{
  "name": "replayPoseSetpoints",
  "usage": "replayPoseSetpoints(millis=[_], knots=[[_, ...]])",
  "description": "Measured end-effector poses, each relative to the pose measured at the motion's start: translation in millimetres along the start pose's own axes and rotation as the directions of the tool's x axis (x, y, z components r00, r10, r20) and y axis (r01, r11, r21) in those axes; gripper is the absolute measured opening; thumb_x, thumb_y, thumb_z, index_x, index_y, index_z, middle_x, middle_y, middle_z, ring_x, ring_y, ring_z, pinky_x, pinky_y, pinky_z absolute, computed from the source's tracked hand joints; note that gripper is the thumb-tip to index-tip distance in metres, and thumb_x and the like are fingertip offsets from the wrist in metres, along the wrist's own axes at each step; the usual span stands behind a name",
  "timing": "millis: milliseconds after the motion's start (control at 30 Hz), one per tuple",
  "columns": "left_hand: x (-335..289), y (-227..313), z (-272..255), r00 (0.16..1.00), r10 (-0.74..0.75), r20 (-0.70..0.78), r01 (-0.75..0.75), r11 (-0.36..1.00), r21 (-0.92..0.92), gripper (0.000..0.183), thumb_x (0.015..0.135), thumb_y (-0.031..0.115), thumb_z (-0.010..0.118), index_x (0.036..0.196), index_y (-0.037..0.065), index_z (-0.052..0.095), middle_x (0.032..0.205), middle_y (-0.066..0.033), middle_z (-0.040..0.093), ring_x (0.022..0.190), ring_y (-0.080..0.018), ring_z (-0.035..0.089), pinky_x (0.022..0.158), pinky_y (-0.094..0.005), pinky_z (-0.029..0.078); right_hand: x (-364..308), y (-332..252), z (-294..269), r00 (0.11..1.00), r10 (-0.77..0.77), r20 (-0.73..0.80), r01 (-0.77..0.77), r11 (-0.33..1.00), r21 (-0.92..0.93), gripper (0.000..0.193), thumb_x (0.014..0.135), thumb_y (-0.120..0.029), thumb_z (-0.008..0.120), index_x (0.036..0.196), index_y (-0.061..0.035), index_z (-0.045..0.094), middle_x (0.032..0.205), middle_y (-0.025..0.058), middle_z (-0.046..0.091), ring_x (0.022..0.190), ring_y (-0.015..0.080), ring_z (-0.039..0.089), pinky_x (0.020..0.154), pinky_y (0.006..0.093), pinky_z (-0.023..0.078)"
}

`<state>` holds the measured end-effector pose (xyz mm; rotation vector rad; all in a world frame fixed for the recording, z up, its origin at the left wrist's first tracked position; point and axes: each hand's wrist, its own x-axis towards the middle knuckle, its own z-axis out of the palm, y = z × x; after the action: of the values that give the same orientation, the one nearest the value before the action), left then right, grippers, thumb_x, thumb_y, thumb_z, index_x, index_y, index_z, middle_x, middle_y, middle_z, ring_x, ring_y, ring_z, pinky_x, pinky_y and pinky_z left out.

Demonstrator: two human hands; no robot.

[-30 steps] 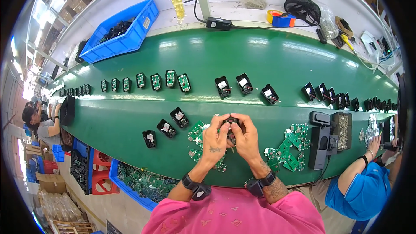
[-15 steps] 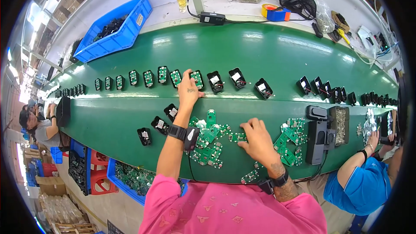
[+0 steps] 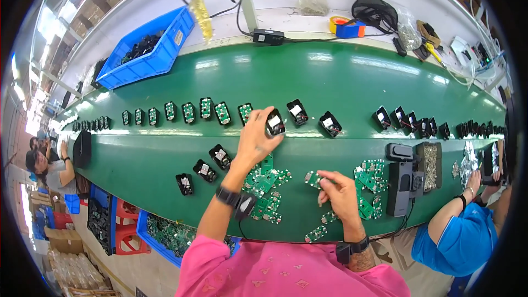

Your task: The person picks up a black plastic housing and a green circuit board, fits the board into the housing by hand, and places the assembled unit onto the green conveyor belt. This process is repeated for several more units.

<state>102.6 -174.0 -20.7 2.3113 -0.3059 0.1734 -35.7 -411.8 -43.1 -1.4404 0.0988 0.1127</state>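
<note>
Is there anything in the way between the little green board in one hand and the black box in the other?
Nothing visible is. The right hand holds the green board, the left hand grips the black box, and only green tabletop shows between. The board pile lies left of that gap.

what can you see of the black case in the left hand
The black case looks like plastic, an open-topped box with rounded corners. A white piece shows in its dark interior; finer details are too small to tell. The left hand grips it, its opening facing the camera. It is over the green bench; whether it is lifted is unclear.
</note>
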Motion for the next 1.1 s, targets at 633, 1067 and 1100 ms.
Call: replayPoseSetpoints(millis=[633, 1067, 1100], knots=[[-131.7, 46.9, 37.9, 0.982, -0.129, 0.135, 0.181, 0.837, -0.516, 0.025, 0.088, 0.002, 0.065, 0.112, 0.004, 0.07, 0.149, -0.0207, 0.034, 0.11, -0.0271, 0.061, 0.091, -0.0367, 0.051, 2.0, -34.4, 36.1, 0.977, 0.148, 0.154, -0.169, 0.976, 0.136, 0.014, 0.098, -0.01, 0.06, 0.108, -0.0004, 0.056, 0.071, 0.0048, 0.064, 0.047, 0.0068, 0.054, 0.039, 0.0192, 0.039], [-125.3, 56.1, 32.0, 0.992, -0.106, 0.068, 0.125, 0.894, -0.43, 0.037, 0.087, -0.001, 0.062, 0.12, 0.013, 0.072, 0.147, -0.0235, 0.039, 0.117, -0.032, 0.06, 0.1, -0.0379, 0.046, -0.3, -26.9, 28.6, 0.993, 0.095, 0.074, -0.115, 0.936, 0.332, 0.014, 0.098, -0.01, 0.06, 0.106, -0.0017, 0.051, 0.076, 0.0063, 0.065, 0.055, 0.0067, 0.058, 0.042, 0.0193, 0.043], [-125.2, 54.0, 33.8, 0.992, -0.105, 0.069, 0.125, 0.894, -0.43, 0.037, 0.087, -0.001, 0.062, 0.12, 0.013, 0.072, 0.147, -0.0235, 0.039, 0.117, -0.032, 0.06, 0.1, -0.0379, 0.046, 2.1, -27.1, 29.0, 0.993, 0.095, 0.073, -0.114, 0.936, 0.333, 0.014, 0.098, -0.01, 0.06, 0.106, -0.0017, 0.051, 0.076, 0.0063, 0.065, 0.055, 0.0067, 0.058, 0.042, 0.0193, 0.043]])
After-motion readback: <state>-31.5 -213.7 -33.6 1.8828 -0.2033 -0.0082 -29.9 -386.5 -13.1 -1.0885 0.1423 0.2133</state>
